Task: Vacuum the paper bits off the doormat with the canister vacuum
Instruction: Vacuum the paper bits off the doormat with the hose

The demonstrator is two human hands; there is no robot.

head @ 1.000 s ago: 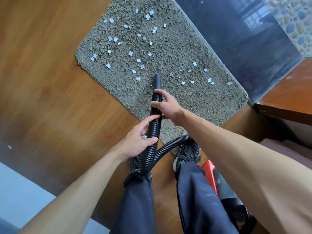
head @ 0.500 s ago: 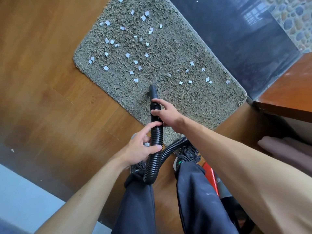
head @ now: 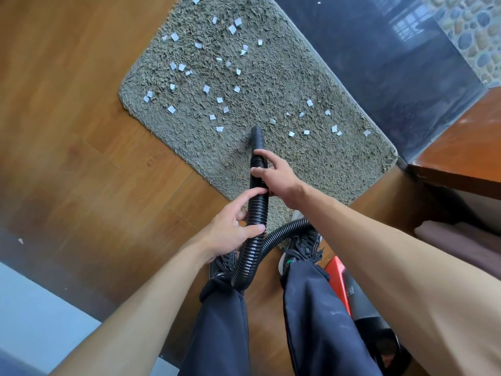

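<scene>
**Slow strokes, held low**

The right hand curls round the hose near the nozzle; the left hand grips it lower. The nozzle meets the mat mid-frame, with bits scattered above. Best: slow overlapping passes, nozzle against the pile.

Holding black hose with left hand and right hand, tip down on fuzzy mat near little paper bits.
</scene>
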